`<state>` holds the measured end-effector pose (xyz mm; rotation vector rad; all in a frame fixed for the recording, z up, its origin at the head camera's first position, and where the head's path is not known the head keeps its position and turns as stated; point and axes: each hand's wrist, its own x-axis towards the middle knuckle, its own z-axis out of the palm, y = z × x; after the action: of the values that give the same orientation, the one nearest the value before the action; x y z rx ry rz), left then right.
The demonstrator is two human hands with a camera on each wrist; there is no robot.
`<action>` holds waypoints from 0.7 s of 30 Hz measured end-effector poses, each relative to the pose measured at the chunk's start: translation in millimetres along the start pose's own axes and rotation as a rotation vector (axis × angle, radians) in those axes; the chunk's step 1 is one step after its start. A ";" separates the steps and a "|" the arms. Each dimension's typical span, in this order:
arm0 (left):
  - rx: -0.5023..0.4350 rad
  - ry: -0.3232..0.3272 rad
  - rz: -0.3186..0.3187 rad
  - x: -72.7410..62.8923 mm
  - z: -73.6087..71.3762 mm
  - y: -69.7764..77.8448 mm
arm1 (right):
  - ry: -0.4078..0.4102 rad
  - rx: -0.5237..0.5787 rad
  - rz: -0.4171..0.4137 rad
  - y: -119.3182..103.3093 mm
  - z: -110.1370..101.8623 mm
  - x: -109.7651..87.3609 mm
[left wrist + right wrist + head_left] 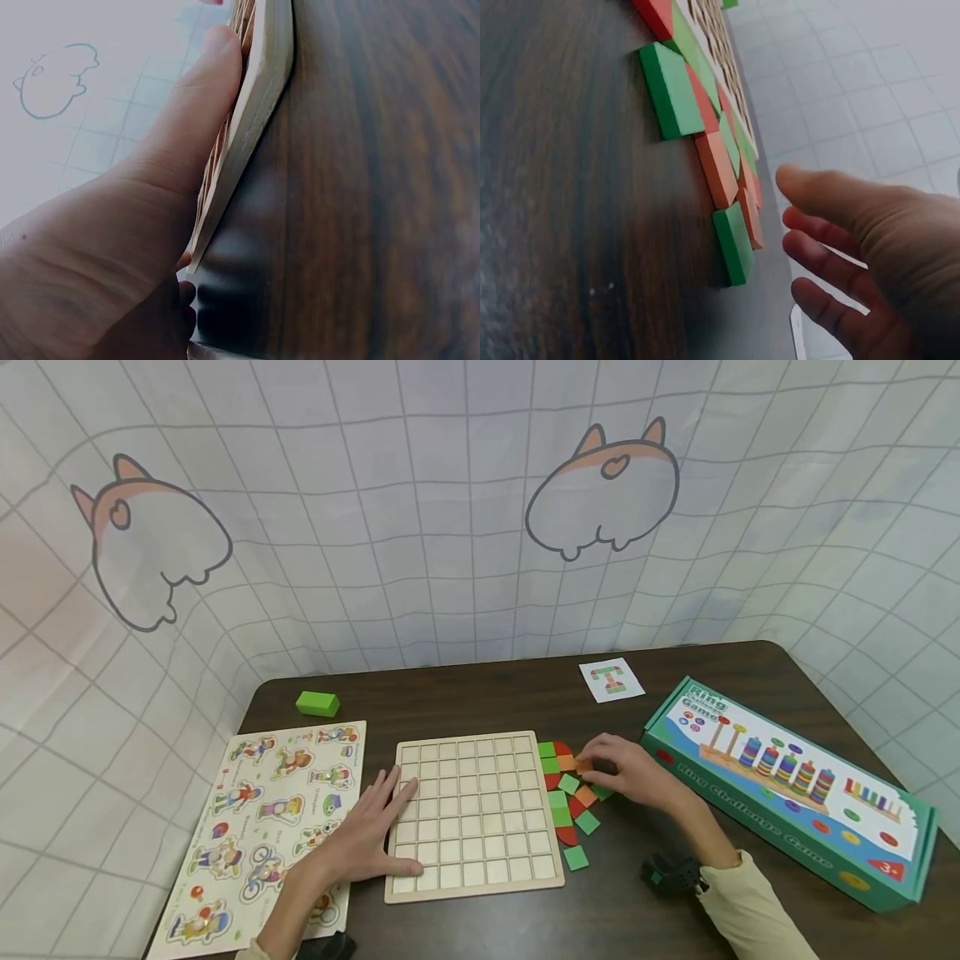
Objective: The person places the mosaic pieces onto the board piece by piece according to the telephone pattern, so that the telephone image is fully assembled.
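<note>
1. Board [475, 820]: mid-worktop [480, 935], gridded, every cell in sight bare — laying looks not yet begun.
2. Left hand [369, 828]: at the board's nine o'clock; its grip is spread, fingers and thumb reaching over the rim.
3. Tiles [576, 808]: green, red and orange, bunched at the board's three o'clock, outside its rim. All those visible look left to lay.
4. Right hand [628, 771]: at the tiles' two o'clock; its grip is relaxed, thumb and fingers parted, pinching nothing visible — whether a fingertip touches a tile, I cannot tell.
5. Card [612, 680]: between one and two o'clock from the board, bearing a green, red and orange figure; no such figure lies on the board.
6. Farther out: box [791, 793] at three o'clock, block [318, 703] at ten, picture panel [247, 835] at nine.
</note>
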<state>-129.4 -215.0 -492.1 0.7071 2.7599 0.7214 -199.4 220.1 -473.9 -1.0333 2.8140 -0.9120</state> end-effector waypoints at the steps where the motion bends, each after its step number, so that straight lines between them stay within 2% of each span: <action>1: 0.000 -0.002 -0.002 0.0 0.2 0.0 | 0.002 -0.021 0.013 0.5 0.2 0.1; 7: 0.004 -0.007 -0.011 0.0 0.8 -0.1 | -0.057 -0.097 0.098 3.5 1.8 0.1; 21: 0.077 -0.002 -0.026 0.6 4.3 -2.0 | -0.044 -0.146 0.100 4.6 4.8 1.2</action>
<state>-129.5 -214.6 -496.8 0.6843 2.8025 0.6122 -202.1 219.7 -480.0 -0.9031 2.9014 -0.6760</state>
